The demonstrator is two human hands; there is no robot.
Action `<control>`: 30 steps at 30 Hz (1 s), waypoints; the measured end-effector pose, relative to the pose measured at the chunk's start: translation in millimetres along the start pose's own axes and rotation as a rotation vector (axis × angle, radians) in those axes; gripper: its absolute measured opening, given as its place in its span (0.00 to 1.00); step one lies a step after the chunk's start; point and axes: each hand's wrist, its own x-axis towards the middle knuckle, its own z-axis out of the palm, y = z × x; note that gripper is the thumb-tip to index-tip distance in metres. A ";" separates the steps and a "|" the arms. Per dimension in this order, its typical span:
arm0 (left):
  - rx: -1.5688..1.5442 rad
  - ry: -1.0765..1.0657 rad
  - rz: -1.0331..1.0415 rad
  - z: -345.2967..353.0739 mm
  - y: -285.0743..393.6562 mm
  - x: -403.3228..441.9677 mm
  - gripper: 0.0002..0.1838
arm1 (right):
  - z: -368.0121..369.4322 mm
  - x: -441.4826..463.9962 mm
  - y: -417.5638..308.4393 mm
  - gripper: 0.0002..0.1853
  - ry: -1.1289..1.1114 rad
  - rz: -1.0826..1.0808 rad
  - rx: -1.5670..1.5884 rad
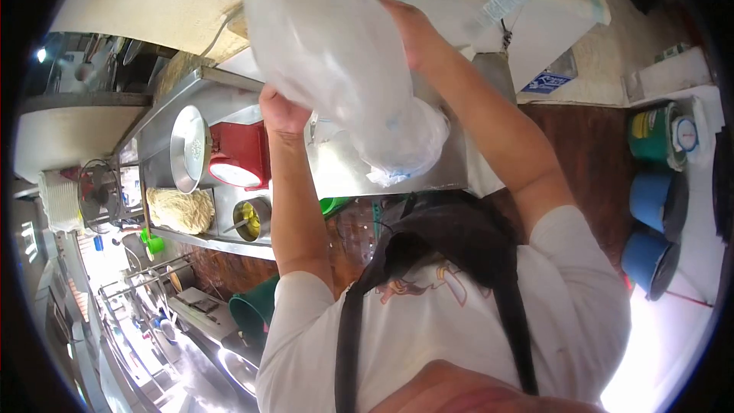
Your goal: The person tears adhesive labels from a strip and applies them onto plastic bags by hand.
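Observation:
A large, cloudy clear plastic bag [329, 53] is stretched out in front of me above a metal counter. My left hand [284, 112] grips its lower left edge, thumb against the plastic and the other fingers mostly hidden. On the far right side, my right hand [411, 29] closes on the same bag, its fingertips covered by the plastic. The crumpled end of the bag [413, 145] hangs toward my apron. Left of my left forearm stands a red weighing scale [238, 154] with a metal pan [189, 148].
A bundle of pale noodles [182, 210] and a metal pot with yellow contents [252, 219] lie on the steel counter [222, 241] at left. Blue buckets [648, 200] and a green container [650, 138] stand at right. A black fan [99, 191] is farther left.

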 end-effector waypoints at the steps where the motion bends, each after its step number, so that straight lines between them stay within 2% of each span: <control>1: 0.046 0.084 0.010 -13.0 -1.4 -0.8 0.29 | -2.7 3.3 8.9 0.14 0.121 0.292 0.348; 2: 0.100 0.163 0.013 -26.2 -4.1 1.9 0.29 | -5.7 5.4 18.0 0.14 0.246 0.583 0.696; 3: 0.247 0.432 0.061 -36.4 -10.2 3.3 0.28 | -10.3 5.4 35.4 0.15 0.277 0.615 0.614; 8: 0.641 0.353 -0.007 -85.5 -56.5 14.0 0.26 | -27.4 -31.4 128.2 0.15 0.324 0.679 0.207; 10: 0.750 0.367 -0.051 -112.4 -67.9 15.9 0.26 | -29.9 -50.8 151.4 0.16 0.326 0.676 0.168; 14: 0.902 0.403 -0.141 -158.4 -95.2 12.1 0.27 | -40.2 -78.8 167.9 0.18 0.223 0.706 0.017; 17: 1.010 0.401 -0.181 -188.4 -109.4 11.1 0.27 | -45.0 -77.7 166.6 0.19 0.205 0.832 -0.172; 20: 1.151 0.375 -0.197 -226.5 -118.6 18.1 0.27 | -61.2 -78.3 210.6 0.18 0.251 0.834 -0.328; 23: 1.309 0.306 -0.177 -277.1 -123.5 18.1 0.27 | -74.3 -79.4 217.2 0.18 0.232 0.802 -0.652; 26: 1.395 0.268 -0.124 -329.9 -115.1 2.4 0.28 | -78.1 -79.5 206.5 0.20 0.263 0.782 -0.360; 27: 1.347 0.315 -0.108 -334.8 -107.8 -7.1 0.28 | -85.8 -79.5 209.8 0.23 0.237 0.667 -0.413; 29: 0.749 0.693 -0.044 -203.4 -81.1 -7.2 0.31 | -101.7 -73.8 224.7 0.31 0.178 0.430 -0.510; 30: 0.849 0.611 -0.071 -165.5 -75.6 -4.2 0.32 | -96.9 -68.6 202.0 0.34 0.099 0.363 -0.487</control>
